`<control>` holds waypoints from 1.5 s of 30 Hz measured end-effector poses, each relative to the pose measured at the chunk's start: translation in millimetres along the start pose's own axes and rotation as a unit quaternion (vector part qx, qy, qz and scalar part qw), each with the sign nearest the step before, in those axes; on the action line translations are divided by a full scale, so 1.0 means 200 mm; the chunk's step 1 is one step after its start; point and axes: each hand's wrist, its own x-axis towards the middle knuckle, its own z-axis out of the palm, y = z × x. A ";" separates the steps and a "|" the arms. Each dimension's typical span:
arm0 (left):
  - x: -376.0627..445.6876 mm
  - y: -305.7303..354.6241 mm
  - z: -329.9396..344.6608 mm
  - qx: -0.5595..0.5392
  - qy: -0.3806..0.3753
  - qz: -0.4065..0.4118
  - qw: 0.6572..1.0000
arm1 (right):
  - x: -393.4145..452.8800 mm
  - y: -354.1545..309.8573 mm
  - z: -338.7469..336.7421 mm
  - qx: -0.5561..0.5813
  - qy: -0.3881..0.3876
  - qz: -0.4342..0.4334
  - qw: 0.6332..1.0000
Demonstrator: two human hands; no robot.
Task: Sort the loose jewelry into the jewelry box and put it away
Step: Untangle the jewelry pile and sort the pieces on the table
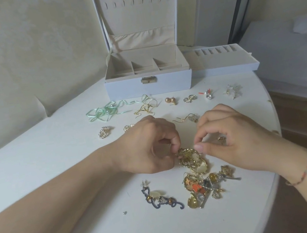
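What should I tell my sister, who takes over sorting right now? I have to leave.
Left hand and right hand both pinch a tangled gold cluster, apparently teasing it apart. Jewelry box stands open, compartments seemingly empty; its tray sits beside it. Done: pairs laid out in a row before the box. Left: untangle the mixed pile, box everything, put it away.

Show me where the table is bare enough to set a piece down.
Bare: the table left of the pearl ring, and its near edge below the blue-grey earring. Crowded: the row before the jewelry box and the tangled pile.
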 end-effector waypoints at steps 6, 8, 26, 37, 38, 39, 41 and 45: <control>0.00 0.02 0.00 -0.013 0.002 0.010 1.000 | 0.07 0.00 -0.01 0.010 -0.044 0.005 0.999; 0.00 0.02 0.00 -0.009 0.001 0.014 1.000 | 0.09 0.00 -0.02 0.022 -0.068 0.005 0.997; 0.00 0.03 0.00 0.018 -0.007 -0.006 1.000 | 0.06 -0.06 0.00 -0.043 -0.046 -0.010 0.998; 0.01 0.05 0.05 0.056 0.004 -0.042 0.998 | 0.04 -0.07 0.02 -0.140 -0.041 -0.055 0.988; 0.01 0.05 0.05 0.058 0.008 -0.043 0.997 | 0.04 -0.07 0.03 -0.133 -0.040 -0.056 0.989; 0.01 0.05 0.05 0.059 0.011 -0.043 0.997 | 0.04 -0.07 0.03 -0.121 -0.037 -0.055 0.990; 0.01 0.05 0.06 0.058 0.017 -0.042 0.997 | 0.05 -0.07 0.03 -0.076 -0.026 -0.047 0.996; 0.01 0.03 0.06 0.056 0.022 -0.030 0.998 | 0.03 -0.07 0.03 0.079 -0.022 0.029 0.996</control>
